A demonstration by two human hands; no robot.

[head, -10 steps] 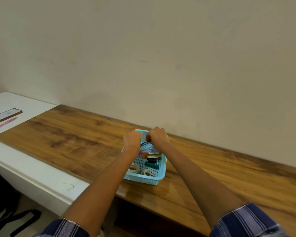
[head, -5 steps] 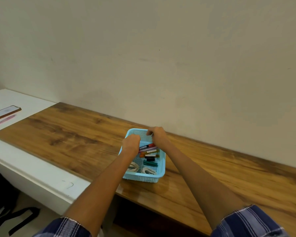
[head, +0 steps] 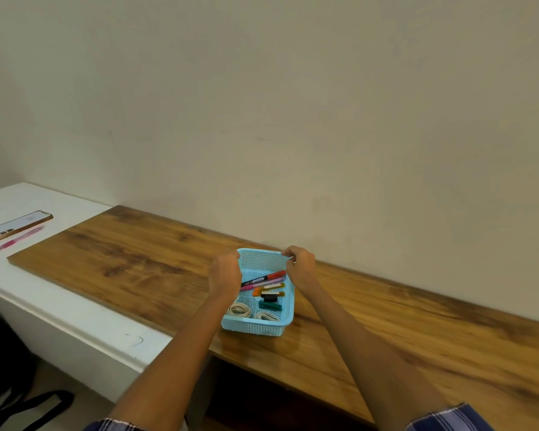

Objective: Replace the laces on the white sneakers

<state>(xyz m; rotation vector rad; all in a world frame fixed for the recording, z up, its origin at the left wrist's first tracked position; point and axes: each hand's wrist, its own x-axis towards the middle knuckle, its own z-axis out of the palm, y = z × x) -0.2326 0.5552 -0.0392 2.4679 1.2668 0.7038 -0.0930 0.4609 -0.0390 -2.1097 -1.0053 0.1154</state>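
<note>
1. A light blue perforated plastic basket sits on the wooden bench, near its front edge, well short of the wall.
2. The left hand curls its grip over the basket's rim at about 10 o'clock.
3. The right hand pinches the rim at the far corner, about 1 o'clock, fingers bent round the edge.
4. Inside the basket, two coiled white laces lie side by side along the near wall, at 6 o'clock.
5. Behind them lie a red-capped marker, a pink pen and several short coloured markers, stacked toward 12 o'clock.
6. No sneakers are in view.
7. At 9 o'clock, on a white surface beside the bench, lie a phone and a pink pen, just beside each other.
</note>
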